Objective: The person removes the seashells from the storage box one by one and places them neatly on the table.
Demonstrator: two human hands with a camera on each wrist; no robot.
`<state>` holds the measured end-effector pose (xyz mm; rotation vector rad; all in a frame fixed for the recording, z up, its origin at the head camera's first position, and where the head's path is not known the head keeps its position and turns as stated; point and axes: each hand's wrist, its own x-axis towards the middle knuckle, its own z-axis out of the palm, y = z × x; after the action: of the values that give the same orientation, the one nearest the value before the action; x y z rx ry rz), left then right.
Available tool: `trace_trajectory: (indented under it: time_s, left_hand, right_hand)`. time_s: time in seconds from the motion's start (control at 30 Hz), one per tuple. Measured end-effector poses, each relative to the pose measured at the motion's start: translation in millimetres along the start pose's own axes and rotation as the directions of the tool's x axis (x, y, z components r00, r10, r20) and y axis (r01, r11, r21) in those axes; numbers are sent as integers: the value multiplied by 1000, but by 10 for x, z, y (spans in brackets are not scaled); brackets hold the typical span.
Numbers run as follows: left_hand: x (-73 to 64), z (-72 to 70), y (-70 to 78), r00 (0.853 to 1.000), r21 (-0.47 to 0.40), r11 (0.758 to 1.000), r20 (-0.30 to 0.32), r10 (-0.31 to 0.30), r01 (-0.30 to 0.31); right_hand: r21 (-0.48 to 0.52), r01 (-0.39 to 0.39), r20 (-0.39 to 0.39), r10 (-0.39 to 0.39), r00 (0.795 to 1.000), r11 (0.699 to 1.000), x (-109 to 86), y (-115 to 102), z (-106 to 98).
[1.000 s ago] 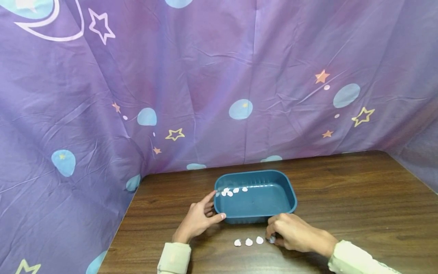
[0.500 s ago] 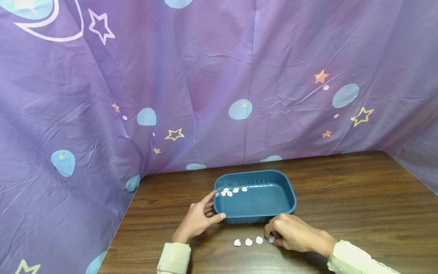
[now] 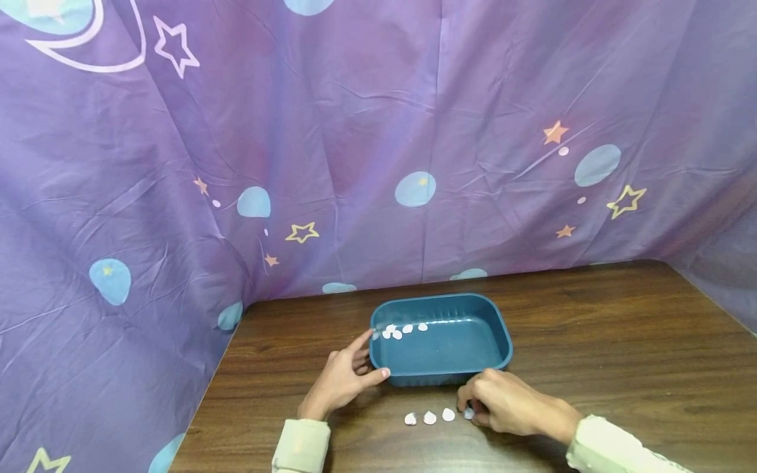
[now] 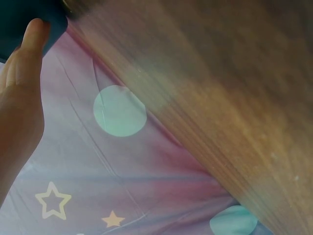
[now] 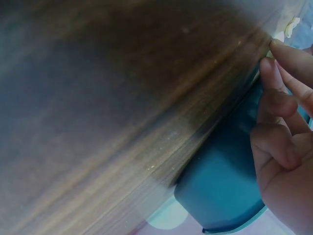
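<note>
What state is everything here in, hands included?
Tub: upright, open-topped, on the table
Tub pieces: lying mostly toward its left end
Three pieces: in a row, apart, on the table
Fourth piece: at the right hand's fingertips, partly hidden
Left hand: thumb and finger spread, touching the tub
Right hand: fingers curled around the fourth piece
Curtain: hanging, creased

The bare left hand [image 3: 340,382] has slim fingers and, at the thumb's tip, a short, rounded nail. Behind its grip, past the wrist, sits a pale yellow-green fabric sleeve [image 3: 301,447] with a fairly straight cuff edge. The bare right hand [image 3: 505,402] has rounded fingertips. Farther back from its grip is a matching pale yellow-green fabric sleeve [image 3: 606,447], creased, its cuff edge wavy; fine detail along the cloth is too small to tell.
</note>
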<state>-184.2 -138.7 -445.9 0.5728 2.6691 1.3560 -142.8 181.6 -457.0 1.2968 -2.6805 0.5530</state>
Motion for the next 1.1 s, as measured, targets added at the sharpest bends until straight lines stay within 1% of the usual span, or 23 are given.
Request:
trace_trajectory:
  time_s: [0.1, 0.27, 0.63, 0.8, 0.97, 1.1]
  left_hand:
    - [-3, 0, 1, 1000, -2, 1000, 3, -2, 2]
    - [0, -11, 5, 1000, -8, 1000, 2, -1, 1]
    - [20, -12, 15, 1000, -9, 1000, -4, -10, 10]
    - [11, -10, 11, 1000, -26, 999, -3, -20, 20]
    - [4, -11, 4, 1000, -34, 999, -6, -21, 21]
    - [-1, -11, 3, 1000, -30, 999, -6, -18, 18]
  right_hand:
    - [-9, -3, 1, 3, 1000, 1000, -1, 3, 2]
    - [-33, 15, -21, -15, 1000, 999, 4, 3, -17]
    - [-22, -17, 12, 18, 1000, 1000, 15, -20, -64]
    - [-37, 4, 1, -4, 1000, 999, 14, -26, -74]
    - [-46, 29, -26, -30, 999, 999, 9, -27, -88]
    - [-26, 21, -29, -22, 999, 999, 9, -39, -103]
